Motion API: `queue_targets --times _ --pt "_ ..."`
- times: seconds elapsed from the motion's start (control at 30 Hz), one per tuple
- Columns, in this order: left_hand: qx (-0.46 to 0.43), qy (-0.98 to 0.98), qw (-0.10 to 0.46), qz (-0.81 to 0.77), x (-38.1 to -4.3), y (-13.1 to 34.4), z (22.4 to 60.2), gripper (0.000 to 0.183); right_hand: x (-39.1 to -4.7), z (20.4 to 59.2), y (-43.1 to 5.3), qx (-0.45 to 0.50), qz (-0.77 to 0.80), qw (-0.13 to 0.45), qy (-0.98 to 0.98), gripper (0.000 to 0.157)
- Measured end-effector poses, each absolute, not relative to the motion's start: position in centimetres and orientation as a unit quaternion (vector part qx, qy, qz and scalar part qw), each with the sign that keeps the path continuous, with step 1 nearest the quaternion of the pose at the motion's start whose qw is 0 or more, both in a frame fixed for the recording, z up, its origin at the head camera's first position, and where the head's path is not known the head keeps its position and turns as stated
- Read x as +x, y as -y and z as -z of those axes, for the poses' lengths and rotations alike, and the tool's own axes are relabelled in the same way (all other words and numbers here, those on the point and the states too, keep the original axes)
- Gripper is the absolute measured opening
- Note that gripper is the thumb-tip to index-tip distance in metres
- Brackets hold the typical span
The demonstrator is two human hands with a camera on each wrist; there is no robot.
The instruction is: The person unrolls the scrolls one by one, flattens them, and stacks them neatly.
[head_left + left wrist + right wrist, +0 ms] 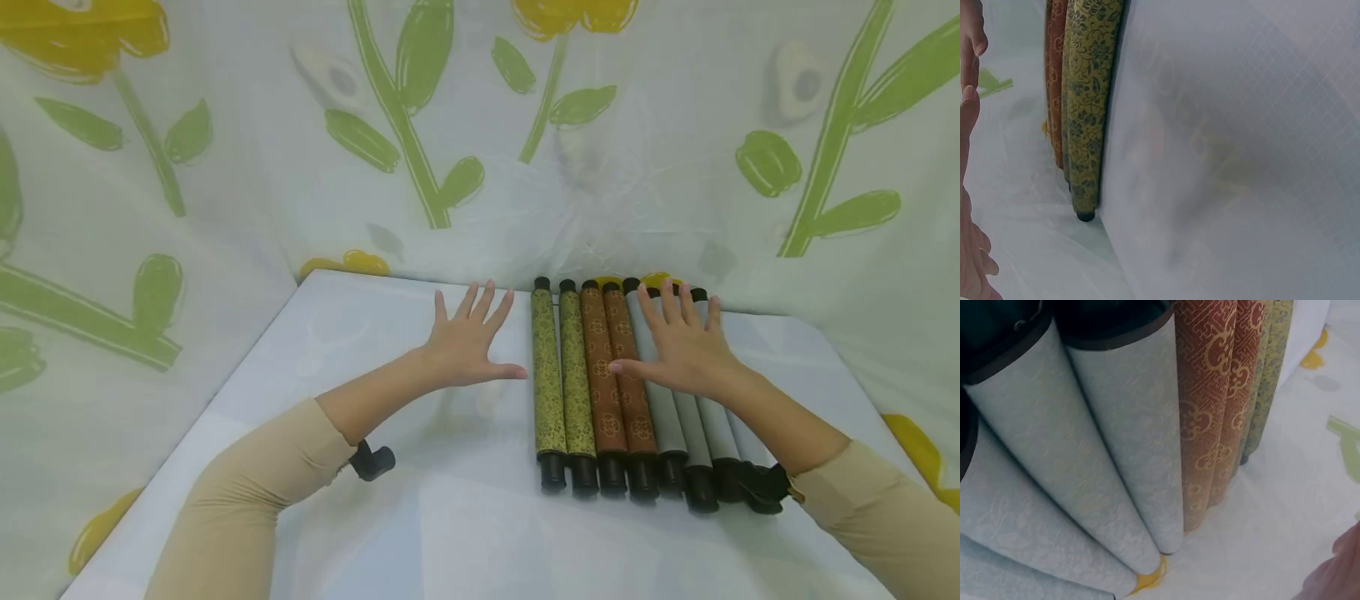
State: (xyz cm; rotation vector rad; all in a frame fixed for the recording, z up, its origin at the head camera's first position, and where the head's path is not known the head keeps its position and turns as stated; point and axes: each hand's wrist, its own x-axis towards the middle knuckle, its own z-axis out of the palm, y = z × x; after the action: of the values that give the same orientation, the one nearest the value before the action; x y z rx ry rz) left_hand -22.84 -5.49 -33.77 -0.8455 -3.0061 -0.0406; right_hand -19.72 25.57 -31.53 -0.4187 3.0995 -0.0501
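Observation:
A row of hanging scrolls with black end knobs lies side by side on the white table. Leftmost are two yellow-green patterned scrolls (pixel 548 375), beside two reddish-brown scrolls (pixel 602 375) with gold motifs. Several pale grey scrolls (pixel 1129 425) make up the right part, partly hidden under the right arm. My left hand (pixel 463 346) is held left of the yellow-green scrolls, fingers spread and thumb pointing toward them. Over the grey scrolls, my right hand (pixel 686 350) spreads its fingers, its thumb overlapping the brown ones in the head view. Neither hand holds anything.
The white table (pixel 360 333) meets a pale curtain (pixel 645 200) with green and yellow plant prints along its back and sides. A black wrist mount (pixel 372 460) hangs below the left forearm; another dark mount (pixel 763 486) sits under the right one, over the scroll ends.

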Motion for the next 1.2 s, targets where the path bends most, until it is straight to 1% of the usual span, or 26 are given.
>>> queue_targets --times 0.33,0.57,0.77,0.87,1.2 --pt "-0.275 0.961 0.005 0.040 -22.8 4.9 34.5 0.110 -19.9 31.5 -24.4 -0.148 0.022 -0.001 -0.989 0.117" --pt "-0.279 0.959 0.009 0.049 -22.8 4.2 35.2 0.112 -20.3 31.8 -23.4 -0.154 0.025 0.003 -0.988 0.112" --pt "-0.276 0.959 -0.003 0.063 -22.7 3.6 35.6 0.113 -20.6 32.5 -22.5 -0.168 0.038 0.021 -0.985 0.112" --pt "-0.276 0.959 -0.004 0.067 -22.5 3.3 35.9 0.112 -20.9 33.0 -22.1 -0.173 0.046 0.020 -0.984 0.111" --pt "-0.286 0.952 0.018 0.103 -22.0 1.5 37.2 0.114 -21.5 34.2 -20.9 -0.184 0.052 0.029 -0.981 0.111"
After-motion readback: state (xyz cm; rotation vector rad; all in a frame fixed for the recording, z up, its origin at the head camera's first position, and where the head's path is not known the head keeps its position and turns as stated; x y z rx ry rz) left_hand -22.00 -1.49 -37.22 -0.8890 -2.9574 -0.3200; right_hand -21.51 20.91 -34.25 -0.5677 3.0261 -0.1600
